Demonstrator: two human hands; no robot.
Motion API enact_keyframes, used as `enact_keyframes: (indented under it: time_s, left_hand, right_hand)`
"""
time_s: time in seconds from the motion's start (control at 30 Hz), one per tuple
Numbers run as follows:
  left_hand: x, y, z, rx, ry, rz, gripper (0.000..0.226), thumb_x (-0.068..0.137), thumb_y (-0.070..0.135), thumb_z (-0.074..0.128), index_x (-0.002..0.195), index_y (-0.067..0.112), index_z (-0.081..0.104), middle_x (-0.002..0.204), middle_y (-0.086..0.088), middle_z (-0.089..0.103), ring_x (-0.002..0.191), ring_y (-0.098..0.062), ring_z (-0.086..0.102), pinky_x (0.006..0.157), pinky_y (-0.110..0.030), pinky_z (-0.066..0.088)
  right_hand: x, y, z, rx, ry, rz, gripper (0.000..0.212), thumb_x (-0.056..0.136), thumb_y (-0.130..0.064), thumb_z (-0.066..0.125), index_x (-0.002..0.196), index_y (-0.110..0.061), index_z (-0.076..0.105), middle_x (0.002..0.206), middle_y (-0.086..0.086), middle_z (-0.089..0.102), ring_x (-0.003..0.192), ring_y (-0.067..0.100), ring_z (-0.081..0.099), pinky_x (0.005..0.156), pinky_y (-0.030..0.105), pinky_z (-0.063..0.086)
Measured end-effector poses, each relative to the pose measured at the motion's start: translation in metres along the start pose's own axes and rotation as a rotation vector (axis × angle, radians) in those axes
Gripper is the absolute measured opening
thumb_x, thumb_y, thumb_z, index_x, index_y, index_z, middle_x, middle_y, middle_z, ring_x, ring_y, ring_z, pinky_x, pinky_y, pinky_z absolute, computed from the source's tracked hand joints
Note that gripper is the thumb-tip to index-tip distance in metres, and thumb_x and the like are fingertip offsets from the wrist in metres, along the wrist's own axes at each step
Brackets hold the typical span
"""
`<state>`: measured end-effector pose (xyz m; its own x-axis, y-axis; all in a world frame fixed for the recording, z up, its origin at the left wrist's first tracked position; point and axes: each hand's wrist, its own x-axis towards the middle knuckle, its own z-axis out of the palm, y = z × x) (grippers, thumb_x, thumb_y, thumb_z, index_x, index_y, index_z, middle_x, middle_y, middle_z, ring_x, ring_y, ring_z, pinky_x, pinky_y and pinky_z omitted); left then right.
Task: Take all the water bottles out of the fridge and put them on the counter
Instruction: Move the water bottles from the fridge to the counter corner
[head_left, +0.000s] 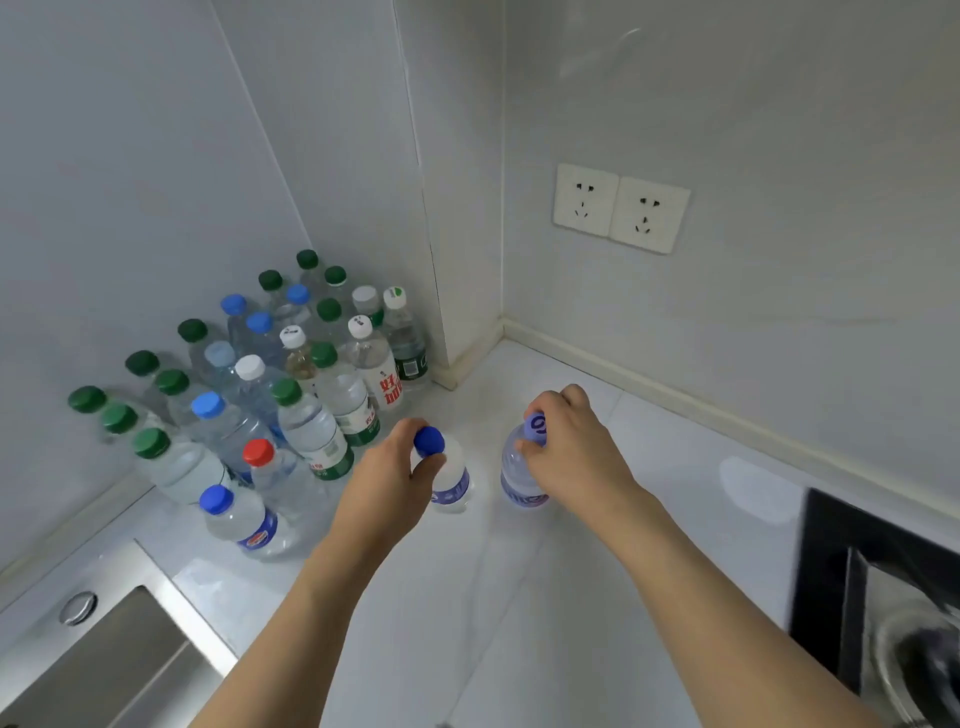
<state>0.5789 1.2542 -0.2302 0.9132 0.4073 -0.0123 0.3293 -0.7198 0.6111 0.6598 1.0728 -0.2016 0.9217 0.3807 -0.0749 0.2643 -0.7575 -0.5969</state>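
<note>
Both hands are on bottles here, out near the middle of the white counter (519, 597), a bit in from its back corner. The left hand (387, 483) has its thumb and fingers curled round the neck of a small bottle with a dark blue cap (452, 480), pinching just under the cap, and the bottle stands upright on the counter. The right hand (571, 447) grips the top of a second bottle with a pale purple cap (519, 475), fingers wrapped over the cap; that one also looks like it's sitting on the counter, just beside the first, not touching it. Off toward the back left corner of the counter there's a big crowd of water bottles (270, 384) with green, blue, white and one red cap, packed against the wall. A steel sink (104, 660) sits at the front left edge, a black hob (831, 571) at the right edge, and a double wall socket (621, 208) above.
</note>
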Motion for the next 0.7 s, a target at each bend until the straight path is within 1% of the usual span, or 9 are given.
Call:
enact_keyframes:
  time_s: [0.07, 0.2, 0.37, 0.43, 0.5, 0.6, 0.7]
  left_hand:
    - [0.023, -0.007, 0.0, -0.013, 0.007, -0.009, 0.014, 0.093, 0.029, 0.058, 0.105, 0.026, 0.051, 0.081, 0.003, 0.062, 0.064, -0.015, 0.057, 0.056, -0.029, 0.045]
    - [0.063, -0.022, 0.002, -0.055, 0.029, -0.039, 0.015, 0.091, 0.028, 0.061, 0.105, 0.024, 0.054, 0.085, 0.002, 0.064, 0.067, -0.017, 0.058, 0.06, -0.031, 0.046]
    - [0.103, -0.037, 0.011, -0.031, 0.035, -0.084, 0.018, 0.091, 0.028, 0.06, 0.107, 0.025, 0.053, 0.076, 0.006, 0.059, 0.061, -0.009, 0.052, 0.051, -0.024, 0.038]
    - [0.117, -0.042, 0.015, -0.035, 0.034, -0.106, 0.019, 0.091, 0.027, 0.059, 0.11, 0.024, 0.053, 0.077, 0.005, 0.059, 0.063, -0.011, 0.053, 0.053, -0.027, 0.039]
    - [0.126, -0.046, 0.019, -0.035, 0.026, -0.121, 0.02, 0.092, 0.026, 0.058, 0.111, 0.025, 0.052, 0.084, 0.004, 0.06, 0.068, -0.017, 0.056, 0.056, -0.029, 0.04]
    - [0.13, -0.052, 0.029, -0.023, 0.005, -0.126, 0.019, 0.092, 0.021, 0.056, 0.11, 0.022, 0.05, 0.089, 0.002, 0.062, 0.078, -0.023, 0.058, 0.062, -0.032, 0.043]
    - [0.13, -0.059, 0.042, -0.031, 0.036, -0.083, 0.021, 0.091, 0.018, 0.056, 0.112, 0.018, 0.05, 0.093, -0.001, 0.063, 0.083, -0.023, 0.058, 0.068, -0.037, 0.048]
  right_hand:
    - [0.027, -0.006, 0.005, -0.018, -0.022, -0.025, 0.018, 0.09, -0.017, 0.058, 0.107, -0.012, 0.053, 0.109, -0.001, 0.037, 0.082, 0.029, 0.058, 0.078, 0.037, 0.051]
    - [0.077, -0.017, 0.018, -0.054, -0.078, -0.061, 0.013, 0.091, -0.017, 0.057, 0.102, -0.011, 0.053, 0.108, 0.0, 0.037, 0.079, 0.028, 0.056, 0.075, 0.036, 0.05]
    - [0.132, -0.028, 0.035, -0.087, -0.152, -0.101, 0.014, 0.092, -0.015, 0.057, 0.104, -0.012, 0.054, 0.107, -0.001, 0.034, 0.084, 0.029, 0.057, 0.077, 0.036, 0.049]
    - [0.153, -0.032, 0.043, -0.097, -0.178, -0.123, 0.016, 0.091, -0.014, 0.057, 0.107, -0.011, 0.055, 0.107, 0.001, 0.037, 0.085, 0.03, 0.057, 0.078, 0.037, 0.05]
    - [0.17, -0.033, 0.052, -0.102, -0.196, -0.149, 0.016, 0.09, -0.012, 0.057, 0.107, -0.01, 0.056, 0.111, 0.004, 0.041, 0.085, 0.031, 0.058, 0.079, 0.039, 0.051]
    - [0.191, -0.038, 0.063, -0.115, -0.22, -0.172, 0.016, 0.092, -0.012, 0.056, 0.107, -0.009, 0.054, 0.113, 0.008, 0.041, 0.085, 0.032, 0.058, 0.077, 0.037, 0.05]
    - [0.21, -0.044, 0.067, -0.13, -0.244, -0.2, 0.022, 0.094, -0.015, 0.056, 0.114, -0.009, 0.052, 0.117, 0.008, 0.039, 0.089, 0.03, 0.057, 0.076, 0.034, 0.047]
